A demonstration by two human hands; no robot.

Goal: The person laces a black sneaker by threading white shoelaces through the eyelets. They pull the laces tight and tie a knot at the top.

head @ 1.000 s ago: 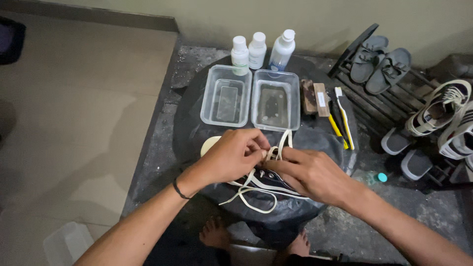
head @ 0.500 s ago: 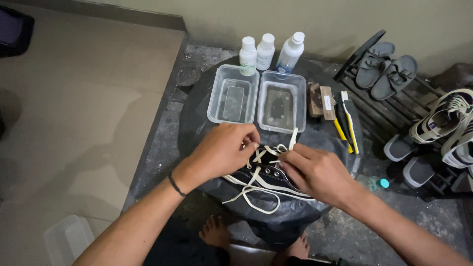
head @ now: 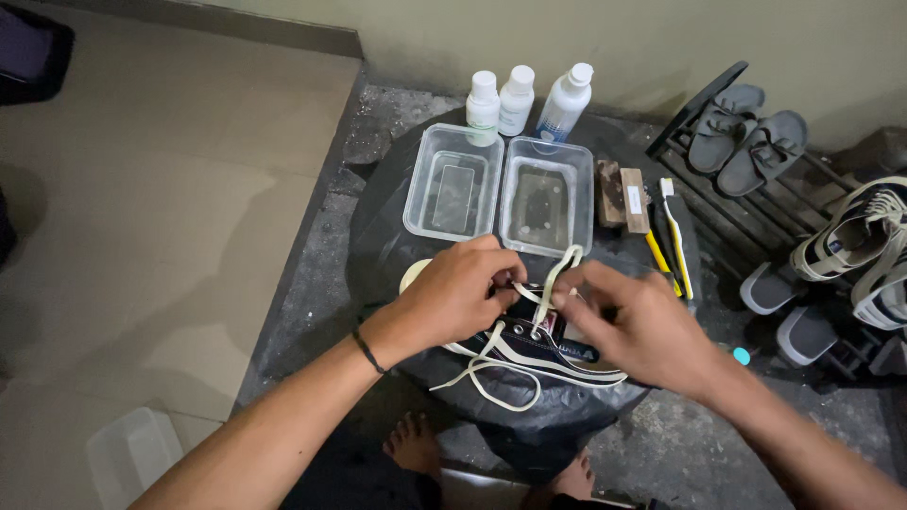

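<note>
A dark sneaker [head: 548, 345] with white sole lies on a round table covered in black plastic [head: 378, 227]. Its cream shoelace [head: 567, 264] loops up out of the eyelets and trails over the table's front edge. My left hand [head: 453, 293] pinches the lace over the shoe's left side. The fingers of my right hand [head: 642, 326] grip the lace close to the eyelets on the right side. The shoe's toe is hidden under my hands.
Two clear plastic tubs [head: 453, 194] [head: 546, 206] holding liquid stand behind the shoe, with three white bottles [head: 515, 99] behind them. Brushes [head: 624, 194] and yellow toothbrushes [head: 673, 241] lie to the right. A shoe rack [head: 803, 217] with sandals and sneakers stands at right. My bare feet [head: 416, 444] show below.
Both hands have shifted slightly along the lace, and the loop between them now stands higher above the shoe. The camera has moved closer.
</note>
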